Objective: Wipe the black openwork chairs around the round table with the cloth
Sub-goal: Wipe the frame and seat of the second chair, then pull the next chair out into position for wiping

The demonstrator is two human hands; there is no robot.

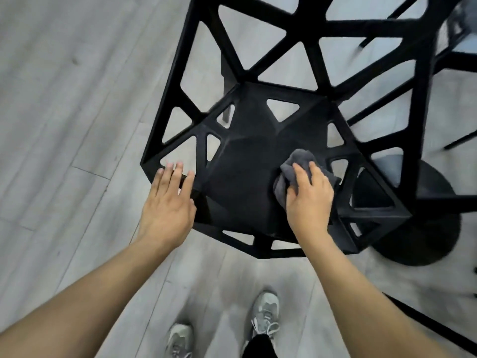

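Bottom of the frame, two shoes (265,316) on grey floor (64,125). Just above, mid-frame, the left hand (167,205) rests spread and flat on the chair (247,164) seat's left edge, steadying it. The right hand (308,200) presses a bunched grey cloth (296,164) onto the seat's right side, fingers loosely curled over it. Cloth looks soft and floppy, so palm it. Chair seems stiff, probably light plastic; grab a strut. Round base (433,228) sits at right. No containers anywhere.
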